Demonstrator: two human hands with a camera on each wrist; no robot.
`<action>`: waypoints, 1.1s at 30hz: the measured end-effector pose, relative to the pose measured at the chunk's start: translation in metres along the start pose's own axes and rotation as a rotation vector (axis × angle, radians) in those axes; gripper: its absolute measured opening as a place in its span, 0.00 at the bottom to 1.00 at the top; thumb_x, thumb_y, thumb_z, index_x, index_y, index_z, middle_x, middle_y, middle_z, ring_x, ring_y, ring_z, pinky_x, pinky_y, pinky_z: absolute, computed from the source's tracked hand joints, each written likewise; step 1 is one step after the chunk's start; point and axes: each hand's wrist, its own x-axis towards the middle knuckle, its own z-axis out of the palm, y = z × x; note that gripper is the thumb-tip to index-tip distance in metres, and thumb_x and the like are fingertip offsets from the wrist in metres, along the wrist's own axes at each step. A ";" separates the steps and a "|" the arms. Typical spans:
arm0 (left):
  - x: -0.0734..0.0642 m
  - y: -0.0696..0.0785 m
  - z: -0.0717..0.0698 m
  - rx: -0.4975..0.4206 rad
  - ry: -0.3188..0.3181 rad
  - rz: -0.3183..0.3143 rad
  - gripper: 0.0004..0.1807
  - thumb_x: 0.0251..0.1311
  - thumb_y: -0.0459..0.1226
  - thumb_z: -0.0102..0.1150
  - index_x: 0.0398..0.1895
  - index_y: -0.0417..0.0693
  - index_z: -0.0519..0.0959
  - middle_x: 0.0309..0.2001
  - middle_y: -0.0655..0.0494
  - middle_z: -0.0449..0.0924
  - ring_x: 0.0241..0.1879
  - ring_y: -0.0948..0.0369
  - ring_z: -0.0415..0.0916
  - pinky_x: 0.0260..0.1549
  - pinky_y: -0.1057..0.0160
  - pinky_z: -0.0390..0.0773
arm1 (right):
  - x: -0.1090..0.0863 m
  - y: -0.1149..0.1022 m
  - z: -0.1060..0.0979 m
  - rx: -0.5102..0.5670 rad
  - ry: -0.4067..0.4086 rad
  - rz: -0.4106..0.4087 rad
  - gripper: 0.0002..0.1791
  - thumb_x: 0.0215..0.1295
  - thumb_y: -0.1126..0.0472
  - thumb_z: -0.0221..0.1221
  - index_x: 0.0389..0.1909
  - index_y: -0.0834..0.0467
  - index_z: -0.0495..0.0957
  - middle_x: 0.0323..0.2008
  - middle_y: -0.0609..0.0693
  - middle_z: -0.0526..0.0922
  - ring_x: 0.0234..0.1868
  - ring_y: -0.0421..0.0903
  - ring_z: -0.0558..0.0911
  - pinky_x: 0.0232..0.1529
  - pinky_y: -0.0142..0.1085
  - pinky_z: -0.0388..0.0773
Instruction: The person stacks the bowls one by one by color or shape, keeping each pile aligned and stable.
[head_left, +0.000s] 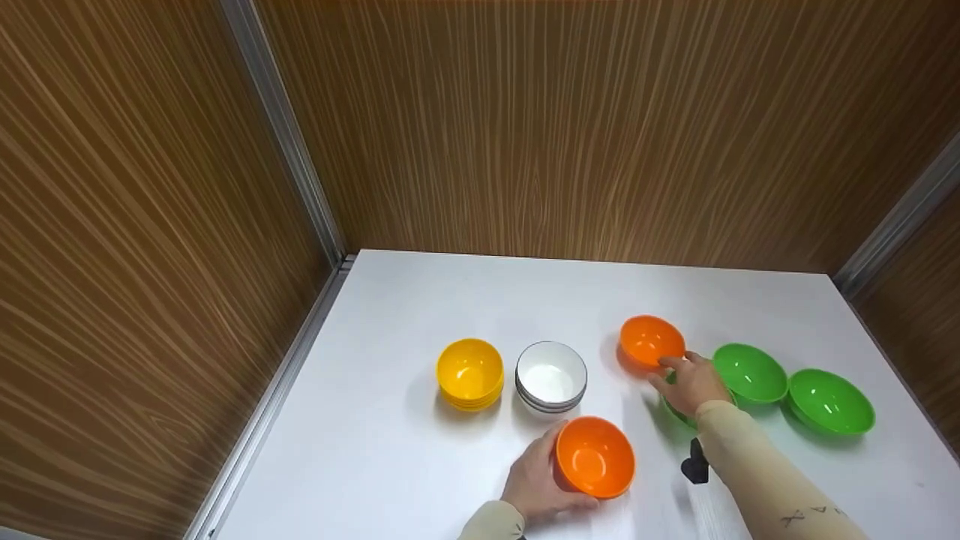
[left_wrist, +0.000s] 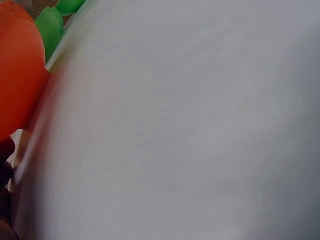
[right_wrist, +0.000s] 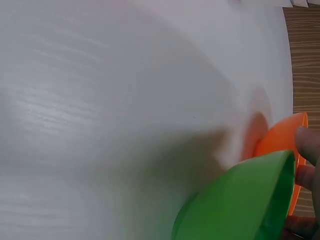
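Note:
My left hand (head_left: 536, 480) grips an orange bowl (head_left: 595, 457) at the near middle of the table, thumb along its near side and fingers on its left side. In the left wrist view this orange bowl (left_wrist: 20, 65) shows at the left edge. My right hand (head_left: 694, 386) reaches over a green bowl (head_left: 679, 412), mostly hidden beneath it, and pinches the near rim of a second orange bowl (head_left: 651, 341). The right wrist view shows the thumb and a finger at the rim of that orange bowl (right_wrist: 280, 135), behind the green bowl (right_wrist: 235, 200).
A stack of yellow bowls (head_left: 470, 373) and a stack of white bowls (head_left: 552, 375) stand left of centre. Two more green bowls (head_left: 750, 373) (head_left: 831, 401) stand at the right. Wood-grain panels (head_left: 525, 135) enclose the white table (head_left: 360, 450) at the back and sides.

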 end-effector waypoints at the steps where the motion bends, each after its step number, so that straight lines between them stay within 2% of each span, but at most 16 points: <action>1: 0.000 0.000 0.000 -0.002 -0.001 0.000 0.66 0.27 0.71 0.69 0.74 0.57 0.56 0.66 0.65 0.65 0.62 0.63 0.66 0.63 0.54 0.68 | 0.000 -0.001 0.000 -0.002 -0.003 -0.002 0.30 0.65 0.44 0.58 0.60 0.61 0.74 0.63 0.77 0.61 0.61 0.76 0.62 0.58 0.70 0.60; 6: 0.000 0.001 0.000 -0.020 -0.009 -0.013 0.67 0.25 0.71 0.69 0.74 0.58 0.55 0.67 0.66 0.64 0.63 0.64 0.65 0.64 0.54 0.67 | -0.001 -0.009 0.001 -0.001 -0.004 -0.024 0.29 0.64 0.43 0.58 0.57 0.62 0.76 0.63 0.75 0.63 0.61 0.74 0.63 0.60 0.69 0.59; 12: 0.000 0.001 -0.001 -0.022 -0.013 -0.029 0.67 0.25 0.71 0.69 0.74 0.58 0.55 0.67 0.66 0.64 0.63 0.64 0.65 0.64 0.54 0.67 | -0.001 -0.013 0.002 -0.001 -0.009 -0.081 0.28 0.61 0.44 0.60 0.50 0.64 0.79 0.61 0.73 0.66 0.60 0.72 0.67 0.60 0.65 0.63; 18: 0.000 0.001 0.000 -0.013 -0.012 -0.014 0.67 0.25 0.72 0.69 0.74 0.59 0.55 0.67 0.66 0.64 0.63 0.64 0.65 0.64 0.55 0.67 | -0.004 -0.017 0.003 -0.010 -0.020 -0.111 0.24 0.58 0.45 0.64 0.41 0.63 0.80 0.62 0.73 0.66 0.60 0.71 0.67 0.61 0.63 0.64; 26: 0.000 -0.001 0.000 -0.001 0.008 0.012 0.66 0.26 0.71 0.69 0.74 0.56 0.56 0.67 0.65 0.65 0.63 0.64 0.65 0.63 0.54 0.67 | -0.005 -0.023 0.008 -0.021 0.009 -0.184 0.27 0.50 0.40 0.68 0.31 0.62 0.78 0.60 0.70 0.71 0.59 0.69 0.70 0.59 0.61 0.68; 28: 0.000 0.000 0.000 -0.003 0.004 0.004 0.66 0.26 0.71 0.69 0.74 0.57 0.55 0.67 0.66 0.64 0.63 0.64 0.65 0.64 0.55 0.67 | -0.005 -0.024 0.008 -0.030 -0.001 -0.184 0.28 0.48 0.38 0.69 0.30 0.61 0.78 0.60 0.69 0.71 0.59 0.68 0.70 0.59 0.61 0.68; 33: -0.001 0.000 0.000 -0.008 0.000 -0.009 0.67 0.25 0.71 0.69 0.74 0.58 0.55 0.67 0.67 0.64 0.63 0.65 0.65 0.64 0.55 0.67 | -0.005 -0.027 0.009 -0.059 -0.028 -0.156 0.41 0.45 0.32 0.68 0.41 0.68 0.79 0.62 0.69 0.69 0.59 0.69 0.69 0.60 0.63 0.66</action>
